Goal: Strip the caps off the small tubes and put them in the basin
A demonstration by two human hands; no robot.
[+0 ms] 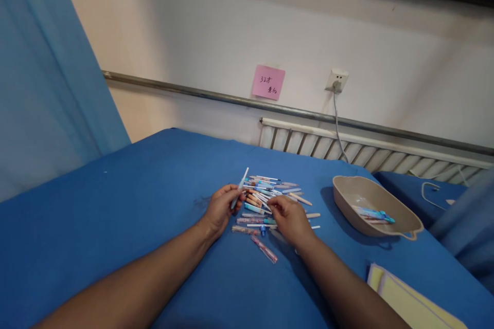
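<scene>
My left hand (224,207) is closed around a pale blue pen part (238,193), held upright at a slant with a thin white end pointing up. To its right lies a loose pile of pen parts (254,199), with blue, orange and patterned barrels and thin white sticks. My right hand (290,216) reaches into the pile with its thumb and fingertips pinched together; whatever they grip is too small to make out. A patterned clear tube (264,249) lies apart, nearer to me, and a small blue cap (263,231) sits at the pile's near edge.
A beige basin (347,205) at the right holds several blue and pink pens (373,215). Yellow folded cloth or paper (409,298) lies at the near right. Behind the blue-covered table (116,236) are a radiator (309,141), a wall rail and a plugged-in cord (337,118).
</scene>
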